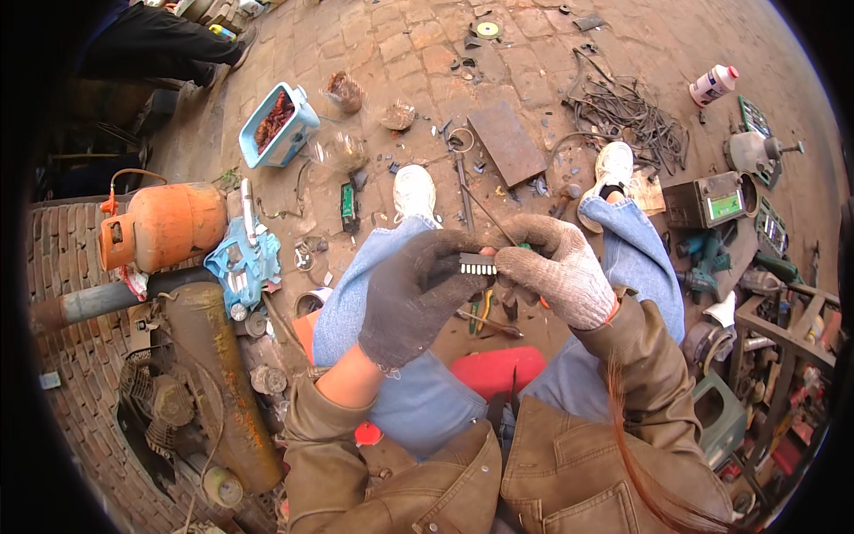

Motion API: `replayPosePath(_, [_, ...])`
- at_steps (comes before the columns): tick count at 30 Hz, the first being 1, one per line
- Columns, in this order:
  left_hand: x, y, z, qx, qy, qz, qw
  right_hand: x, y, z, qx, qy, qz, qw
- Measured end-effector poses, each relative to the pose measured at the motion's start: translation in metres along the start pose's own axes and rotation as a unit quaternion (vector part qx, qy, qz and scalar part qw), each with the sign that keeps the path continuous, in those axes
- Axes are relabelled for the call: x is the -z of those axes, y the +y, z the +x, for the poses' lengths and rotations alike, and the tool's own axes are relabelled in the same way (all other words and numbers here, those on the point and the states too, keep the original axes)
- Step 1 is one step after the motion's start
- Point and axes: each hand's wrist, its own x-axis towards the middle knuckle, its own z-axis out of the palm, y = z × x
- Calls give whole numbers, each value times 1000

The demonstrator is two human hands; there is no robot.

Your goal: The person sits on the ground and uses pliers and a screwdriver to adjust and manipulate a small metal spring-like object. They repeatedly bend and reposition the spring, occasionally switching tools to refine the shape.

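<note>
My left hand, in a dark grey work glove, pinches a small finned metal part with a row of short teeth. My right hand, in a light knit glove, holds the other end of the same part and a thin rod with a green-tipped tool. Both hands meet above my knees, which are in blue jeans. I sit with white shoes on a brick-paved ground.
An orange gas cylinder and a rusty compressor tank lie to my left. A light blue cut jug with copper scrap, a rusty plate, tangled wire, a battery box and a red stool surround me.
</note>
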Motion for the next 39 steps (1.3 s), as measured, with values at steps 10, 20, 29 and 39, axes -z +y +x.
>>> replayPosePath(10, [4, -8, 1, -138, 35, 170, 975, -3, 0, -1, -21, -1, 56, 998])
replayPosePath(20, [1, -4, 3, -104, 37, 118, 987, -3, -6, -2, -33, 20, 9, 999])
replayPosePath(29, [5, -7, 6, -148, 28, 144, 978, -6, 0, 1, -21, 41, -18, 999])
replayPosePath(39, [6, -7, 6, -301, 54, 260, 916, -7, -1, -3, -38, 31, -33, 998])
